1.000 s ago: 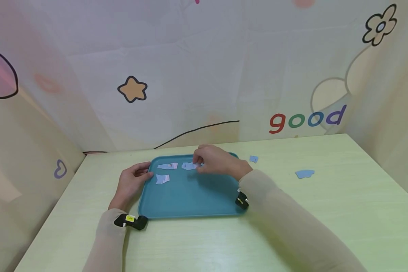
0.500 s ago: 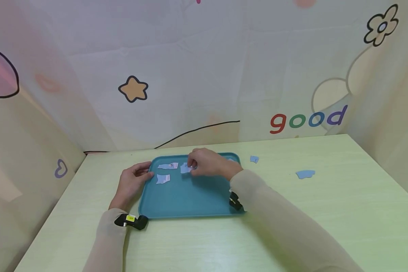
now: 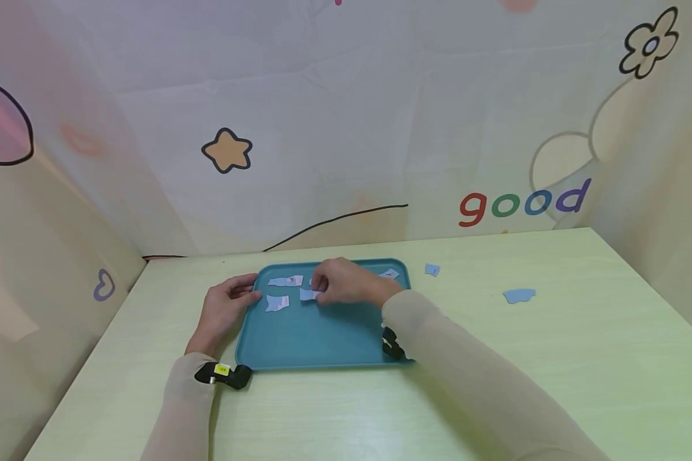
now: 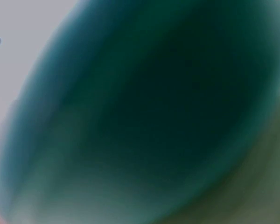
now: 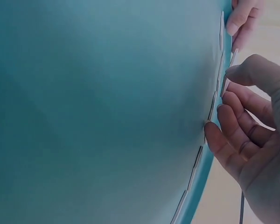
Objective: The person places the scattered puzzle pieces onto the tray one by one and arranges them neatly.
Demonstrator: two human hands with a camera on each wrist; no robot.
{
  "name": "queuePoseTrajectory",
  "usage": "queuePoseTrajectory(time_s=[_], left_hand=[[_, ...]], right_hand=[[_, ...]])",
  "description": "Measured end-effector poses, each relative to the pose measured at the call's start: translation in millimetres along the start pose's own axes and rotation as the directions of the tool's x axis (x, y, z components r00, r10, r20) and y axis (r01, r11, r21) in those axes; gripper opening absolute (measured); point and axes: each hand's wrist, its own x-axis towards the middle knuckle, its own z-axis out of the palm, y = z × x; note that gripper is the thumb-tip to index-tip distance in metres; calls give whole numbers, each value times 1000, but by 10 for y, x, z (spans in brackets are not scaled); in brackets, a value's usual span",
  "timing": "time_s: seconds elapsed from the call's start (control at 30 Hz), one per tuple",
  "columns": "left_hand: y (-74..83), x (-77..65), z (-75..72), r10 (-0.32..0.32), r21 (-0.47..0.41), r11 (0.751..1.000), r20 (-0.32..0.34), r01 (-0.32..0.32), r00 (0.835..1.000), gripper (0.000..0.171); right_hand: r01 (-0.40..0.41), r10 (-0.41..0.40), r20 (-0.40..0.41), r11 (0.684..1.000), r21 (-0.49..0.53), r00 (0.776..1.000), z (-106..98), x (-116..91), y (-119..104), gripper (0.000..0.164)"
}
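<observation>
A teal tray (image 3: 323, 339) lies on the table, and my left hand (image 3: 222, 310) grips its left rim with thumb and fingers. My right hand (image 3: 348, 282) pinches a light blue, wavy-edged puzzle piece (image 3: 307, 294) between thumb and index finger, close over the tray. Seen from the right wrist, the held piece (image 5: 233, 60) is tilted up on edge, with the other fingers loosely bent below it. To its left lie an upper puzzle piece (image 3: 285, 281) and a lower one (image 3: 277, 303). The right hand partly hides another piece behind it. The left wrist view is mostly blurred teal.
One more puzzle piece (image 3: 389, 274) lies at the tray's far right. Outside the tray, a small blue piece (image 3: 432, 270) and a wider one (image 3: 519, 296) rest on the table (image 3: 553, 358) to the right. A patterned cloth backdrop (image 3: 334, 141) rises behind the table.
My right hand has moved left and nearer to me, bringing the pinched piece below the upper row. The piece at the tray's far right has come into sight. My left hand stays put.
</observation>
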Motion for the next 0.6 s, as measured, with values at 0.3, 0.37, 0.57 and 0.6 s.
queuePoseTrajectory(time_s=[0.3,0.37,0.57,0.6], left_hand=[[19,-7,9,-10,0,1000,-2,10,1000,47],[19,-7,10,-11,0,1000,-1,11,1000,47],[17,-2,4,-8,-10,1000,-2,8,1000,47],[19,-3,2,-8,-11,1000,-2,8,1000,47]], right_hand=[[-2,4,26,998,-65,1000,63,45,-28,14],[-11,12,28,998,-64,1000,72,43,-34,14],[-16,18,26,997,-75,1000,69,41,-52,14],[-16,18,26,997,-76,999,67,41,-56,14]])
